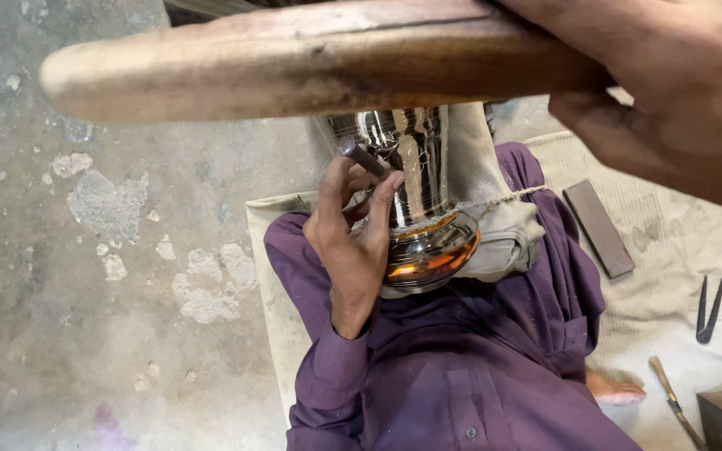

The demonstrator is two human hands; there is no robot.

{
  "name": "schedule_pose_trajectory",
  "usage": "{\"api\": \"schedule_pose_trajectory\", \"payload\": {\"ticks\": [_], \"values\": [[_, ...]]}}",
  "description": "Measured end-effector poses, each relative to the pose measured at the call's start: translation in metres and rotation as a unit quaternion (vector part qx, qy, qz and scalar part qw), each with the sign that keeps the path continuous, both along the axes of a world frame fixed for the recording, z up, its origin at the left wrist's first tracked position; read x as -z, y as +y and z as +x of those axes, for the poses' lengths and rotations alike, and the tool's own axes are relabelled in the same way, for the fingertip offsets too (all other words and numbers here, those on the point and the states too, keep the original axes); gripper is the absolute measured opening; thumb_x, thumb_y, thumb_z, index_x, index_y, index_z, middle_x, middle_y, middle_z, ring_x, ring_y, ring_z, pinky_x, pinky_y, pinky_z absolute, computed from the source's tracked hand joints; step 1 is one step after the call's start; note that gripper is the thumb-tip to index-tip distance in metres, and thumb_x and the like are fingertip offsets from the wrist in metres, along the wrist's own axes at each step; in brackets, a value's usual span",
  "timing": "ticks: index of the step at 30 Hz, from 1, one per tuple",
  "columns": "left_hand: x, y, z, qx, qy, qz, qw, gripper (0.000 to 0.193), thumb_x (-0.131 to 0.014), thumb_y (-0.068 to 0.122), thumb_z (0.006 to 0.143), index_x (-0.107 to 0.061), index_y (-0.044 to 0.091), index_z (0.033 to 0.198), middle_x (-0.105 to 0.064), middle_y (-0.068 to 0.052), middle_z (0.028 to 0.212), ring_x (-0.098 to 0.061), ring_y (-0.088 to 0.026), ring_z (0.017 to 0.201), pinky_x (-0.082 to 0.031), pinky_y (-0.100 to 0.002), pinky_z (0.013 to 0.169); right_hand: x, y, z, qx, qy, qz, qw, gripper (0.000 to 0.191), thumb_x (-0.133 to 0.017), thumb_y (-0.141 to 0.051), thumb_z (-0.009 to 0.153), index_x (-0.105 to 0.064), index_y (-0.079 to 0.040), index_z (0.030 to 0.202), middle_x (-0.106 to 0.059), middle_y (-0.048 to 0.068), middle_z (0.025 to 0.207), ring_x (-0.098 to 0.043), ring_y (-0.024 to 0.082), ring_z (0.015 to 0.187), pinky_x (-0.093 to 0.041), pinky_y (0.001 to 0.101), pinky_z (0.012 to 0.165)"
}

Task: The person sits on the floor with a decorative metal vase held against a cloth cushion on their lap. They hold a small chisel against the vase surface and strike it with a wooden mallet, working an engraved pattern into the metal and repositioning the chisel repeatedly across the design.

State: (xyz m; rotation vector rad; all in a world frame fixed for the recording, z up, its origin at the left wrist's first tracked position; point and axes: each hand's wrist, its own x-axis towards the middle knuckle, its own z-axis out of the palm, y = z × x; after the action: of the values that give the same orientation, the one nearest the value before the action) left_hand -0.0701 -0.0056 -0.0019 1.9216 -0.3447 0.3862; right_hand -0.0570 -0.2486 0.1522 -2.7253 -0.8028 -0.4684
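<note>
Fingers of left hand (351, 242) pinch punch (363, 156) against shiny vessel (418, 200); right hand (670, 83) grips mallet (294, 63).

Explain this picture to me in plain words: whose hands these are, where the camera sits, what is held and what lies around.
There is no machine here. The single picture comes from a camera worn on a person's head, looking down at that person's own lap and hands.

The left hand pinches a small metal punch against a shiny metal vessel, which rests in the lap, partly wrapped in a grey cloth.

The right hand grips a wooden mallet, raised close to the camera, so it looks huge.

The person wears purple clothes and sits on a pale mat over a rough concrete floor. On the mat lie a flat dark bar, metal dividers and a wooden-handled tool.
</note>
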Motion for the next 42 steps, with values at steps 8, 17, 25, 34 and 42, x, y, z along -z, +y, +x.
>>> {"api": "schedule_pose_trajectory", "payload": {"ticks": [8, 17, 25, 34, 42], "values": [[-0.002, -0.001, -0.002, 0.002, -0.018, 0.003, 1.0, 0.048, -0.079, 0.005, 0.099, -0.053, 0.006, 0.139, -0.076, -0.011, 0.111, -0.078, -0.018, 0.103, -0.071, -0.029, 0.081, 0.006, 0.002, 0.005, 0.008, 0.022, -0.08, 0.996, 0.07, -0.069, 0.004, 0.085, -0.058, -0.007, 0.153, -0.073, 0.016, 0.099, -0.071, 0.025, 0.072, -0.061, 0.0366, 0.069], [-0.009, 0.002, -0.002, 0.008, -0.001, 0.055, 0.998, 0.044, -0.078, 0.005, 0.099, -0.059, 0.004, 0.138, -0.075, -0.014, 0.109, -0.078, -0.019, 0.099, -0.067, -0.032, 0.082, 0.009, -0.001, 0.001, 0.02, 0.004, -0.058, 0.998, 0.066, -0.072, 0.003, 0.081, -0.058, -0.01, 0.144, -0.073, 0.017, 0.106, -0.072, 0.029, 0.08, -0.061, 0.0396, 0.071], [-0.014, 0.003, 0.004, 0.043, 0.002, 0.077, 0.996, 0.047, -0.08, 0.006, 0.096, -0.059, 0.006, 0.139, -0.077, -0.015, 0.111, -0.08, -0.02, 0.1, -0.065, -0.032, 0.083, 0.039, -0.029, -0.014, 0.065, 0.042, -0.018, 0.997, 0.057, -0.076, 0.009, 0.087, -0.063, -0.004, 0.141, -0.073, 0.02, 0.107, -0.072, 0.031, 0.087, -0.061, 0.0418, 0.077], [-0.025, 0.006, 0.012, 0.117, -0.009, 0.098, 0.988, 0.044, -0.077, 0.004, 0.097, -0.062, 0.009, 0.139, -0.077, -0.013, 0.115, -0.079, -0.021, 0.104, -0.066, -0.034, 0.085, 0.051, -0.035, -0.024, 0.101, 0.018, -0.011, 0.995, 0.059, -0.078, 0.005, 0.083, -0.064, -0.008, 0.139, -0.071, 0.017, 0.096, -0.072, 0.03, 0.086, -0.06, 0.0413, 0.078], [-0.04, 0.008, 0.023, 0.176, -0.028, 0.162, 0.971, 0.041, -0.076, 0.008, 0.098, -0.063, 0.013, 0.137, -0.076, -0.011, 0.121, -0.078, -0.024, 0.103, -0.064, -0.036, 0.086, 0.085, -0.04, -0.046, 0.162, 0.046, 0.042, 0.985, 0.053, -0.075, -0.001, 0.089, -0.062, -0.009, 0.14, -0.07, 0.013, 0.097, -0.069, 0.021, 0.083, -0.061, 0.0381, 0.07]]}}
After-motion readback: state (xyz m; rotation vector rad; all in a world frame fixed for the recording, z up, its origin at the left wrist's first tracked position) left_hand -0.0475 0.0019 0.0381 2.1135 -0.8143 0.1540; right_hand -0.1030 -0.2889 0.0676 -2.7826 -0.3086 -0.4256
